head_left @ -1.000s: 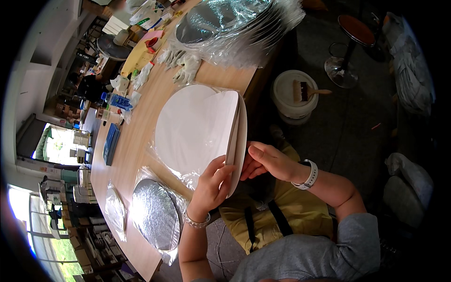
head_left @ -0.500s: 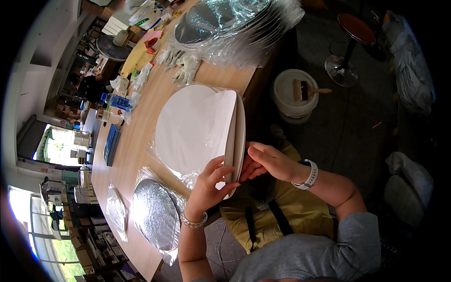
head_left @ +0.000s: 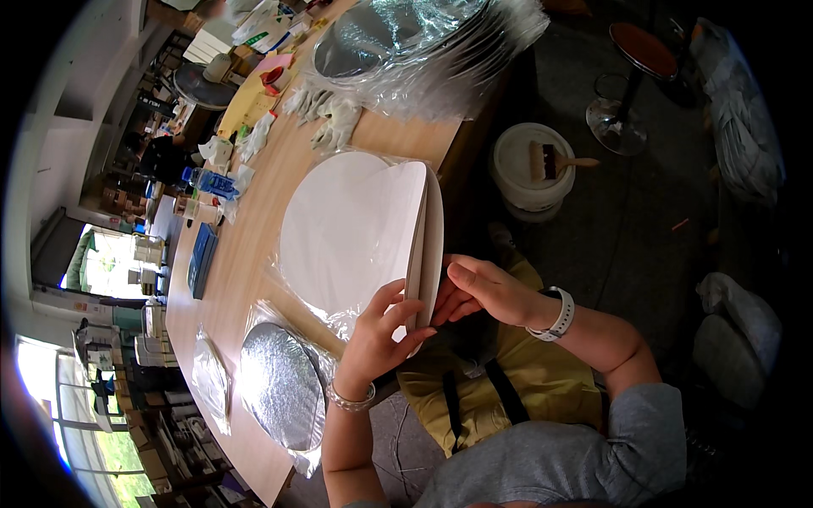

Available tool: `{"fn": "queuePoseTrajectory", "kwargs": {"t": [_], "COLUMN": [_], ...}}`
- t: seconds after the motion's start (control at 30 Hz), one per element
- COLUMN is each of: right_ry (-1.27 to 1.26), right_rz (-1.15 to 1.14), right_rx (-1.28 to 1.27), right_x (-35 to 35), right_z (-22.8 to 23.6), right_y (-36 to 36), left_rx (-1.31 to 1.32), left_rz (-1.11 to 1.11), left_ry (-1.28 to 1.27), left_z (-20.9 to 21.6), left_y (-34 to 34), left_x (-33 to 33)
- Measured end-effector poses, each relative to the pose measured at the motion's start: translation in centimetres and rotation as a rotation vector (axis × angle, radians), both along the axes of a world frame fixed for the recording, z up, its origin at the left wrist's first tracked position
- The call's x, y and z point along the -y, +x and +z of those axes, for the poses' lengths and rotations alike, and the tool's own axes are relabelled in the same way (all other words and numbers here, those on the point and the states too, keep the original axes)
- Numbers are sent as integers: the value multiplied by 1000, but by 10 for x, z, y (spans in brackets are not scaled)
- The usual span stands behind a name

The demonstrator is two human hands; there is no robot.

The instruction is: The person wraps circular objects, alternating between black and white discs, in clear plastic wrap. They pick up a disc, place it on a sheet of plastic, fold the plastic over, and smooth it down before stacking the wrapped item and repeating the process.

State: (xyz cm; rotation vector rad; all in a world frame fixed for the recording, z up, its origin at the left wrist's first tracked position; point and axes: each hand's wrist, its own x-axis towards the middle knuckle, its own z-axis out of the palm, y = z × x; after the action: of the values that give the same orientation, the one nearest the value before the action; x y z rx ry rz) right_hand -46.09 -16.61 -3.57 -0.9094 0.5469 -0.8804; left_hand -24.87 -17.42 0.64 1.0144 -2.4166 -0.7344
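White round boards (head_left: 339,229) lie at the table's right edge, with clear plastic film under and around them. Toward the right edge, some boards stand bent up and parted, leaving a narrow gap between their faces. My left hand (head_left: 383,334) grips their near end, fingers over the white face and thumb at the outer edge. My right hand (head_left: 491,292) is cupped against the outside of the rightmost board, its fingertips touching near the lower end and partly hidden there. Nearer me, a silver round board (head_left: 281,385) lies in a clear bag.
A tall pile of bagged silver discs (head_left: 398,42) stands at the far end of the table (head_left: 246,262). Work gloves (head_left: 337,123), a blue box (head_left: 201,261) and a water bottle (head_left: 210,182) lie leftward. On the floor stand a white bucket (head_left: 529,190) topped by a brush (head_left: 559,162), and a stool (head_left: 642,52).
Almost nothing differs. My left thumb has shifted very slightly to the right along the boards' edge; my right hand stays in place.
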Motion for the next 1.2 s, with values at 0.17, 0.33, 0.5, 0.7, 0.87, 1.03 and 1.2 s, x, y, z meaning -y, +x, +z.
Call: {"fn": "queuePoseTrajectory", "kwargs": {"t": [0.17, 0.33, 0.5, 0.7, 0.87, 1.03, 1.2], "right_ry": [7, 4, -2, -5, 89, 29, 27], "right_rz": [0, -3, 6, -7, -63, -51, -70], "right_rx": [0, -3, -6, -7, -99, -295, -241], "right_x": [0, 0, 0, -1, 4, 15, 7], "right_z": [-1, -1, 1, 0, -4, 10, 43], "right_y": [0, 0, -1, -1, 4, -3, -19], "left_rx": [9, 29, 26, -11, 198, -29, -138], "left_rz": [-10, -13, -8, -3, 27, 43, -44], "left_ry": [8, 16, 31, 75, -298, -675, -657], "left_z": [1, 4, 5, 5, -2, -7, -66], "left_y": [1, 1, 0, -1, -14, -14, 13], "left_x": [2, 2, 1, -1, -19, -43, -99]}}
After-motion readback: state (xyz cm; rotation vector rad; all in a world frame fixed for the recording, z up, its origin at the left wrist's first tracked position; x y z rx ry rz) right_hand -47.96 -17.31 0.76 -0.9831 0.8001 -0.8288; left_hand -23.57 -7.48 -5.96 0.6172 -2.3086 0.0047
